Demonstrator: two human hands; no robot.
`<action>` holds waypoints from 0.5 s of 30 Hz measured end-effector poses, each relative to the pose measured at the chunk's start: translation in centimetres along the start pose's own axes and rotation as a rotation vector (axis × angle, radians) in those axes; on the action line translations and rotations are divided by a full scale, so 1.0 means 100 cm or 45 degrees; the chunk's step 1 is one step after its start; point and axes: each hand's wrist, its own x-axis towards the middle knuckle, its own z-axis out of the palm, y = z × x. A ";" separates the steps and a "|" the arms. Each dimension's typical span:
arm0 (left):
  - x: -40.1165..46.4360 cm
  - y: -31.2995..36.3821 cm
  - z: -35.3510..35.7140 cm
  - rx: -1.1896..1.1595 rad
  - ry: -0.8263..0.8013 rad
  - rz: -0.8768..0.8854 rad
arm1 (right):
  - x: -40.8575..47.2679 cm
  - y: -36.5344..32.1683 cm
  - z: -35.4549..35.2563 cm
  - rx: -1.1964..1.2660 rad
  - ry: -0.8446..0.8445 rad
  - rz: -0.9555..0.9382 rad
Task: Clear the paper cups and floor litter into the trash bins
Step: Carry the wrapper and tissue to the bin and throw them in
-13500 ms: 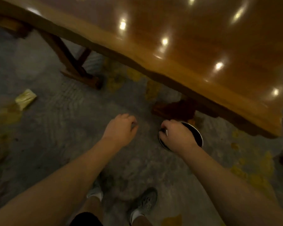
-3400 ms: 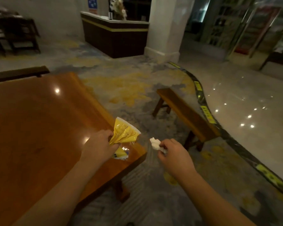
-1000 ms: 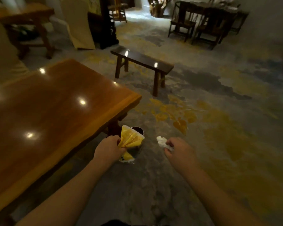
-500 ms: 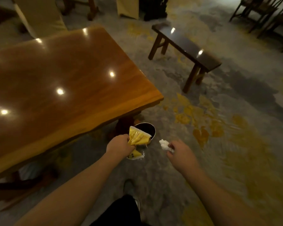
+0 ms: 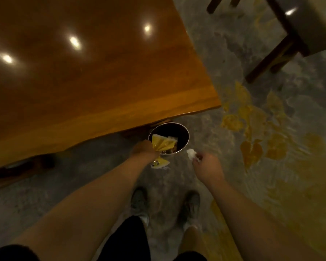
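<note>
A polished wooden table (image 5: 87, 72) overhangs the far rim of a small round trash bin (image 5: 184, 131) standing on the floor by the table's near corner; a dark bench (image 5: 290, 34) stands well apart at the upper right. The carpet (image 5: 271, 166) is grey with yellow patches. The left hand (image 5: 142, 150) clenches a crumpled yellow wrapper (image 5: 163, 144) over the bin's mouth. The right hand (image 5: 207, 164) pinches a white paper wad (image 5: 191, 153) just beside the bin's rim.
</note>
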 end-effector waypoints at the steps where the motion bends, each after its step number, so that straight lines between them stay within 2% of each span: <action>1: 0.017 0.000 0.009 -0.020 0.008 -0.021 | 0.019 0.004 0.009 0.032 -0.025 0.023; 7: 0.115 0.002 0.062 -0.137 0.047 -0.184 | 0.130 0.032 0.064 0.111 -0.129 0.010; 12: 0.170 0.003 0.096 -0.246 0.107 -0.212 | 0.199 0.046 0.102 -0.058 -0.250 -0.166; 15: 0.177 0.002 0.108 -0.316 0.104 -0.232 | 0.215 0.047 0.114 -0.080 -0.274 -0.185</action>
